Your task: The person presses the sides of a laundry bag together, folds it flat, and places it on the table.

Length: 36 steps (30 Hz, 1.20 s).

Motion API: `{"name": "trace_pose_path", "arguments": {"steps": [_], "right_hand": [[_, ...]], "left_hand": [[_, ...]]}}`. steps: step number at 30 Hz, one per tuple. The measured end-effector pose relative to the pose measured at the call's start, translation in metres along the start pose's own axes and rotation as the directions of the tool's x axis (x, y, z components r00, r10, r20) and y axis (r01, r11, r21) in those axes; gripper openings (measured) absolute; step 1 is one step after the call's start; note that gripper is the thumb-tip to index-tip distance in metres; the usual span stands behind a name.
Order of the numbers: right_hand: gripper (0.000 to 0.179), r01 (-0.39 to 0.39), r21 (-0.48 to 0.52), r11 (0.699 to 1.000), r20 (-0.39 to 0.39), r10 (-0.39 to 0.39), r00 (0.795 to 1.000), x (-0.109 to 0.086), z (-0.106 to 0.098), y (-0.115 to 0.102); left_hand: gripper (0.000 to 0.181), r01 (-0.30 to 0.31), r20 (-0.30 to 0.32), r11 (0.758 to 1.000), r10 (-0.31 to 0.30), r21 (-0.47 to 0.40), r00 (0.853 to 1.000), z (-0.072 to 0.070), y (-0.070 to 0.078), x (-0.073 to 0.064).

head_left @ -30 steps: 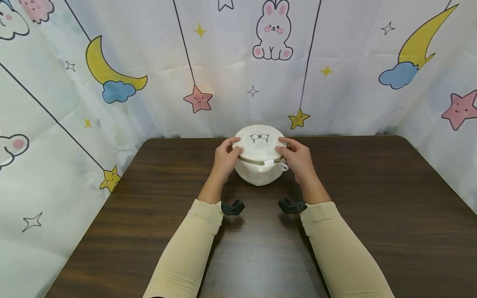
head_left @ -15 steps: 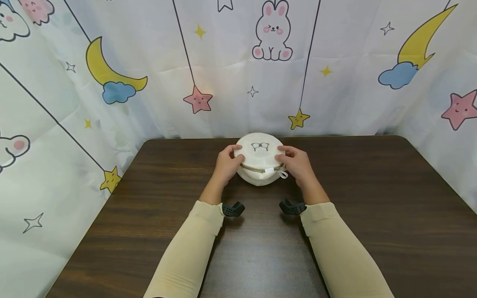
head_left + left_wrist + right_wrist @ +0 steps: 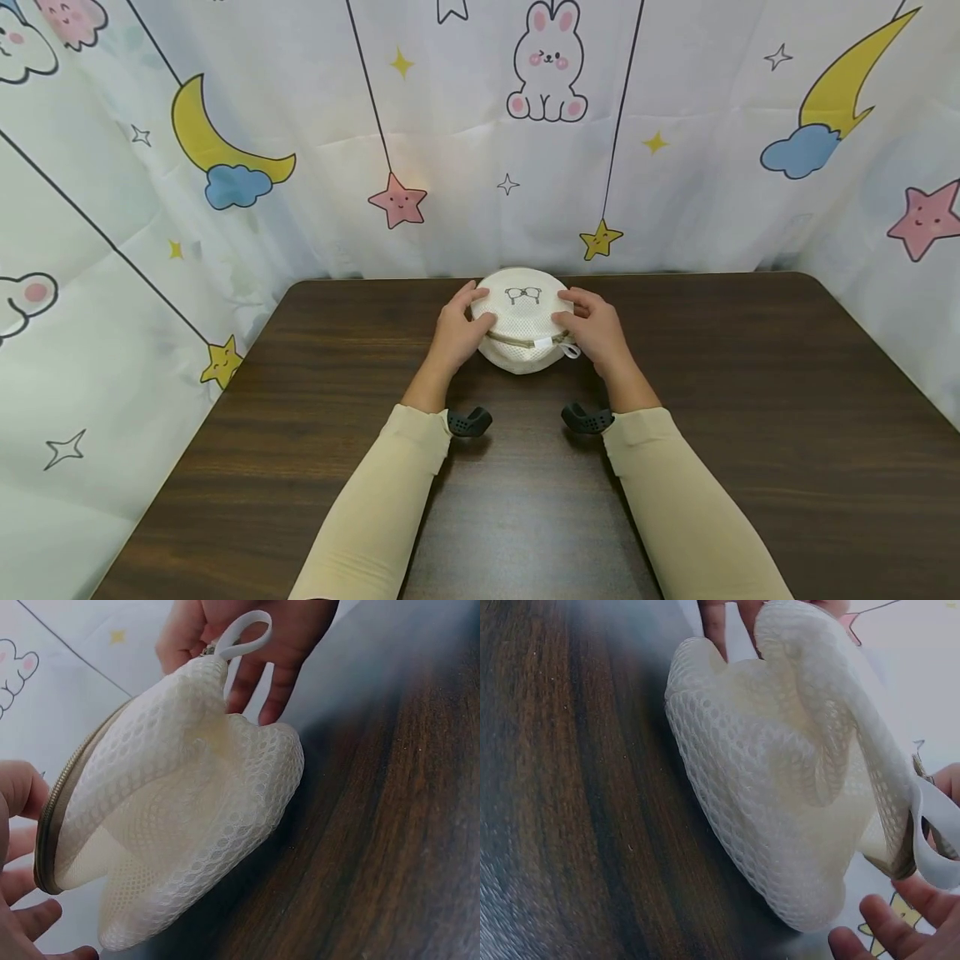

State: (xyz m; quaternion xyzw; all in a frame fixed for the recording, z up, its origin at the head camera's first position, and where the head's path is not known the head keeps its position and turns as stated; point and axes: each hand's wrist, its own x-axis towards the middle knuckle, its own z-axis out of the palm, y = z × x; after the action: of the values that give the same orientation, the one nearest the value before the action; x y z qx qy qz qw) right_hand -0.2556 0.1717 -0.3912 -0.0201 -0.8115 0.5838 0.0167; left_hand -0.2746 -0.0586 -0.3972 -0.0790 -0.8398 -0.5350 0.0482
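A round white mesh laundry bag [image 3: 522,313] sits near the table's far edge, its lid printed with a pair of glasses. A zipper [image 3: 510,340] runs along its front rim, with a white loop [image 3: 572,351] at the right. My left hand [image 3: 459,327] holds the rim on the left, thumb on the lid. On the opposite side my right hand [image 3: 596,325] holds the rim likewise, beside the loop. Both wrist views show the mesh side wall [image 3: 172,817] sagging into folds under the lid. In the right wrist view, several right fingers [image 3: 889,926] spread below the rim.
The dark wooden table [image 3: 735,400] reaches back to a white curtain [image 3: 465,125] with printed moons, stars and a rabbit. Black wrist straps [image 3: 468,422] stick out inward from both sleeves.
Early on, both hands lowered the bag's lid toward the table, and its side wall squashed down. Since half a second ago the bag has stayed put while the fingers shifted slightly.
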Motion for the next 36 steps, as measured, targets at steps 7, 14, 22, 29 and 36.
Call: {"name": "trace_pose_path", "arguments": {"steps": [7, 14, 22, 29, 36], "right_hand": [[0.049, 0.083, -0.052, 0.995, 0.031, -0.081, 0.996, -0.001, 0.002, -0.002], [0.055, 0.108, -0.113, 0.988, 0.048, -0.103, 0.994, -0.002, 0.003, -0.002], [0.057, 0.098, -0.155, 0.983, 0.077, -0.086, 0.993, -0.001, 0.006, 0.001], [0.058, 0.078, -0.178, 0.981, 0.096, -0.061, 0.993, 0.000, 0.007, 0.004], [0.058, 0.068, -0.200, 0.977, 0.117, -0.045, 0.992, 0.000, 0.008, 0.008]], "left_hand": [[0.049, -0.021, 0.050, 1.000, 0.021, -0.001, 0.999, 0.001, 0.002, -0.001], [0.063, -0.011, 0.125, 1.000, 0.009, 0.014, 0.992, 0.004, 0.002, 0.000], [0.064, 0.002, 0.139, 0.999, -0.009, 0.051, 0.990, 0.007, -0.002, 0.000], [0.064, 0.019, 0.157, 0.996, -0.033, 0.092, 0.987, 0.009, -0.006, 0.000], [0.062, 0.012, 0.168, 0.992, -0.034, 0.129, 0.985, 0.011, -0.007, 0.001]]}}
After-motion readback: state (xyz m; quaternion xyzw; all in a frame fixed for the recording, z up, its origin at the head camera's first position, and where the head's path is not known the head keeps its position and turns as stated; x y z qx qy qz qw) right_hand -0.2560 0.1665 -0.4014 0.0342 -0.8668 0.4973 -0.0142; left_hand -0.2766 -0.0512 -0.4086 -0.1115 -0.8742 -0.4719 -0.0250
